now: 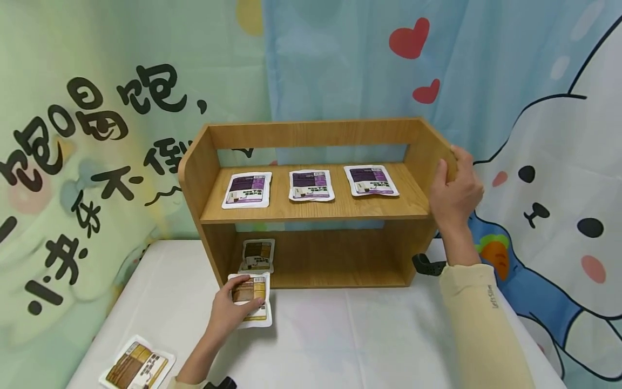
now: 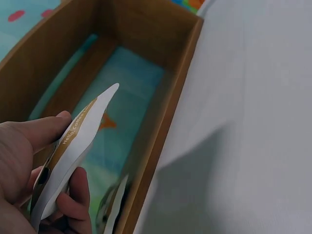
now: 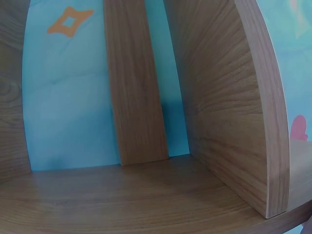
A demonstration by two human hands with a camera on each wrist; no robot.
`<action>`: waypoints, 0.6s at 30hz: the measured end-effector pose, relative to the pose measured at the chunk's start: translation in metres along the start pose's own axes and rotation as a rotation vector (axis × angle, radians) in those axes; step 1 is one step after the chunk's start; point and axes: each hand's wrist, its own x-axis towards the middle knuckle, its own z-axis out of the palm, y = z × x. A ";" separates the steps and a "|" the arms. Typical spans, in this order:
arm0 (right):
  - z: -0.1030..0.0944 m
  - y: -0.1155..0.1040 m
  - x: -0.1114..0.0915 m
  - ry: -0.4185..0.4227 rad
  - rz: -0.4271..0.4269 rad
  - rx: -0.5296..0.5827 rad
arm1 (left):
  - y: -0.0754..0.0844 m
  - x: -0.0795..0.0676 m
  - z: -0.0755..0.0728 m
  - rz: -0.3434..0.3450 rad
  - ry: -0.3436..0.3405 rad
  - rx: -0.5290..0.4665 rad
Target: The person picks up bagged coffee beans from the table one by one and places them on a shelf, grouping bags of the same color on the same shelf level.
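Note:
My left hand (image 1: 238,305) pinches a white-and-brown pouch (image 1: 257,319) just in front of the lower shelf, thumb on one face. In the left wrist view this pouch (image 2: 80,134) is seen nearly edge-on, with "Hello Coffee" lettering. Behind it, a similar brown pouch (image 1: 258,254) lies at the left end of the lower shelf. My right hand (image 1: 457,192) grips the right side panel of the wooden shelf (image 1: 311,134), thumb on the near side. Three white-and-purple pouches, the left (image 1: 247,190), middle (image 1: 311,185) and right (image 1: 371,180), lie spaced along the upper shelf.
Another brown pouch (image 1: 138,364) lies on the white table (image 1: 340,346) at the front left. Printed curtains (image 1: 330,59) hang right behind the shelf. In the right wrist view, the wooden back slat (image 3: 136,83) crosses the shelf's open back.

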 end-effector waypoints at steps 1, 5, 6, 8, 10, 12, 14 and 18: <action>0.000 0.000 0.001 0.002 -0.004 0.000 | 0.003 0.003 0.005 0.010 -0.006 -0.004; -0.001 0.000 0.002 -0.003 -0.001 -0.005 | 0.012 0.016 0.025 0.044 -0.031 -0.018; -0.001 0.001 0.002 -0.008 0.001 -0.009 | 0.014 0.020 0.029 0.051 -0.040 -0.026; -0.001 0.002 0.001 -0.013 0.005 -0.014 | 0.017 0.027 0.038 0.064 -0.059 -0.026; -0.001 0.003 0.000 -0.019 0.007 -0.015 | 0.019 0.035 0.046 0.072 -0.072 -0.026; -0.001 0.004 0.000 -0.014 0.003 -0.013 | 0.019 0.043 0.055 0.075 -0.084 -0.042; -0.001 0.004 0.000 -0.006 -0.002 -0.011 | 0.017 0.053 0.064 0.083 -0.096 -0.059; 0.000 0.002 0.001 -0.009 -0.010 -0.006 | 0.019 0.068 0.078 0.075 -0.103 -0.092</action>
